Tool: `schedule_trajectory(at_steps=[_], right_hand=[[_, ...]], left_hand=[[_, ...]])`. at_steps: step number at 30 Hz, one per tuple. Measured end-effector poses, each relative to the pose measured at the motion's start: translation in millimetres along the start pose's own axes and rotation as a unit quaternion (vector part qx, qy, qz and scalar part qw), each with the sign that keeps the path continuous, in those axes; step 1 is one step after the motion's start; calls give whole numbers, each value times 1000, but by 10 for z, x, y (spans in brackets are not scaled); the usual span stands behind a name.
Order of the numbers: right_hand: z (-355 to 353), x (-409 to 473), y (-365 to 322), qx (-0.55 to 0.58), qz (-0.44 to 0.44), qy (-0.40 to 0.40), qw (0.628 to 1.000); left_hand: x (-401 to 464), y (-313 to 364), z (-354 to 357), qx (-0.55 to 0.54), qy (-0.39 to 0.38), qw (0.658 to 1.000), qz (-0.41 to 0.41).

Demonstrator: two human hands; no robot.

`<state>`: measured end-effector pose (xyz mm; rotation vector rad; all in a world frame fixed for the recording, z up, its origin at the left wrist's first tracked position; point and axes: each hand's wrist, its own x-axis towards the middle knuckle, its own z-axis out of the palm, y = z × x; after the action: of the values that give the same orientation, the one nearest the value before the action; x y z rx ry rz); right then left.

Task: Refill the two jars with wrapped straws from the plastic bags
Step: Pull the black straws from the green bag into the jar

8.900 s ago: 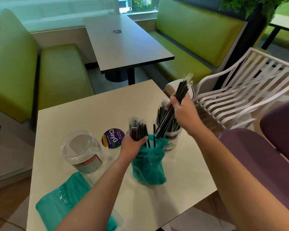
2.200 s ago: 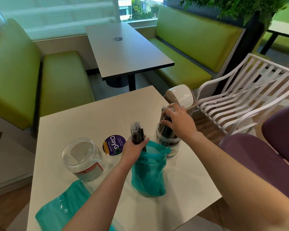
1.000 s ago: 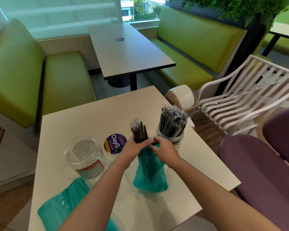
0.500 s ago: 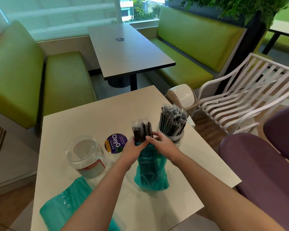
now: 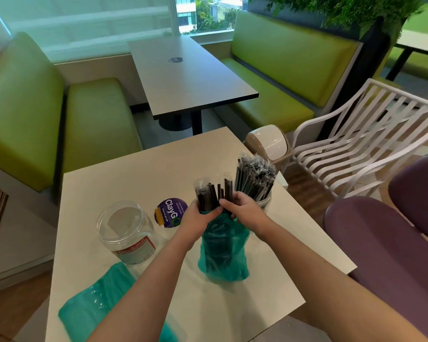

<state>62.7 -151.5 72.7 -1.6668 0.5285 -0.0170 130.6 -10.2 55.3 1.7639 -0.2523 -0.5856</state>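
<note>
A teal plastic bag (image 5: 223, 253) stands upright on the white table (image 5: 124, 183), with black wrapped straws (image 5: 214, 192) sticking out of its top. My left hand (image 5: 198, 218) grips the bag's neck and the bundle from the left. My right hand (image 5: 245, 211) pinches some of those straws from the right. Just behind my right hand stands a clear jar (image 5: 263, 201) packed with wrapped straws (image 5: 255, 176). An empty clear jar (image 5: 125, 230) with a red label sits to the left. A second teal bag (image 5: 94, 307) lies flat at the near left.
A purple round lid (image 5: 172, 212) lies between the two jars. A small beige swing-top bin (image 5: 269, 144) sits off the table's far right corner. A white slatted chair (image 5: 356, 144) and purple seats (image 5: 386, 243) stand to the right; green benches and a dark table lie beyond.
My right hand left the full jar and came to the bag's mouth, where it now pinches straws next to my left hand. The bundle stands slightly higher out of the bag.
</note>
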Motion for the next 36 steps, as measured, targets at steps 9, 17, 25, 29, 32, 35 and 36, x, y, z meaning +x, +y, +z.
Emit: schedule_trajectory(at_steps=[9, 17, 25, 29, 32, 35, 36], right_hand=[[-58, 3, -30, -7, -5, 0, 1000], [-109, -29, -105, -35, -32, 36, 998], [-390, -61, -565, -88, -116, 96, 985], [-550, -118, -931, -76, -172, 153, 970], [-621, -127, -1119, -84, -221, 207, 949], [-625, -119, -1202, -117, -249, 244, 930], [-609, -106, -1195, -138, -250, 250, 925]], left_hand=[[-15, 48, 81, 7, -11, 1000, -5], [25, 57, 92, 13, 18, 1000, -13], [72, 99, 173, 81, 34, 996, 4], [84, 102, 174, 93, 39, 995, 3], [72, 106, 170, 91, 42, 995, 2], [76, 88, 156, 90, 45, 995, 0], [78, 85, 152, 91, 46, 995, 0]])
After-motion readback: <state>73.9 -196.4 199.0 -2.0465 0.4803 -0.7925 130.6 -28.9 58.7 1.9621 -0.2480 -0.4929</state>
